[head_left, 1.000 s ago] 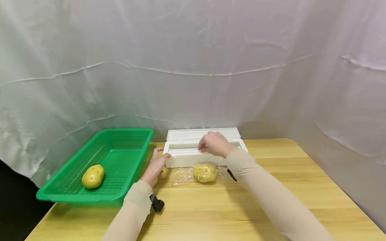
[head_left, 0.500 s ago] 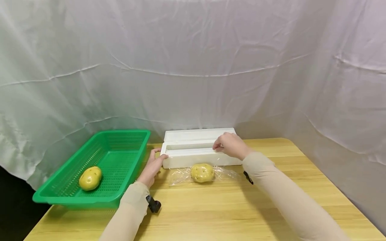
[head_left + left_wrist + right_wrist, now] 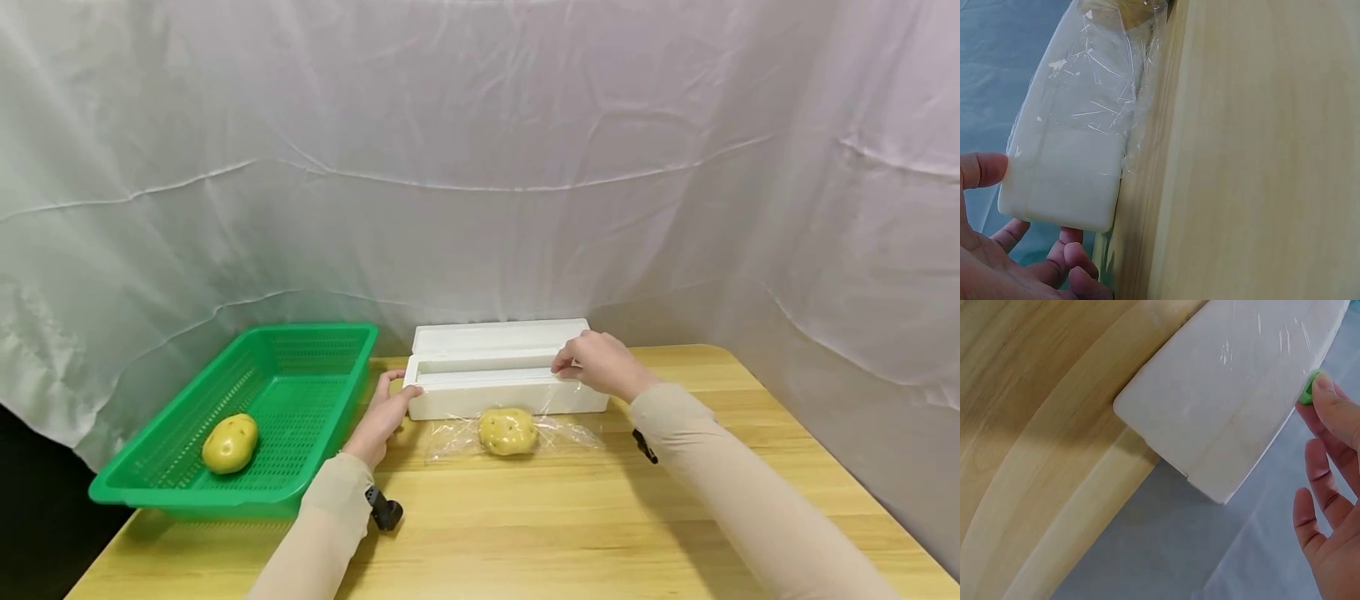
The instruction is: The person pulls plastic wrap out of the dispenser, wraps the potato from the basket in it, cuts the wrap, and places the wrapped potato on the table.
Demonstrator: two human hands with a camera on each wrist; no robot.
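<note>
A long white cling film box [image 3: 450,406] stands on the table with its lid raised at the back. My left hand [image 3: 381,418] grips its left end, thumb at the upper edge and fingers round the end. Toward the box's right end, my right hand [image 3: 600,365] pinches a small green slide cutter [image 3: 1308,390] between thumb and fingertips at the edge, the other fingers loosely bent. Clear cling film [image 3: 1100,94] hangs over the front of the box and lies on the table. A yellow potato [image 3: 508,432] rests with the film in front of the box.
On the left stands a green plastic basket [image 3: 202,498] with another potato [image 3: 230,443] in it. The wooden table [image 3: 495,533] runs up to a pale cloth curtain [image 3: 480,250] behind the box. A black wrist device [image 3: 385,508] sits on the left sleeve.
My right hand has moved right along the box's edge, from near its middle toward the right end. My left hand stays on the left end, and the potatoes have not moved.
</note>
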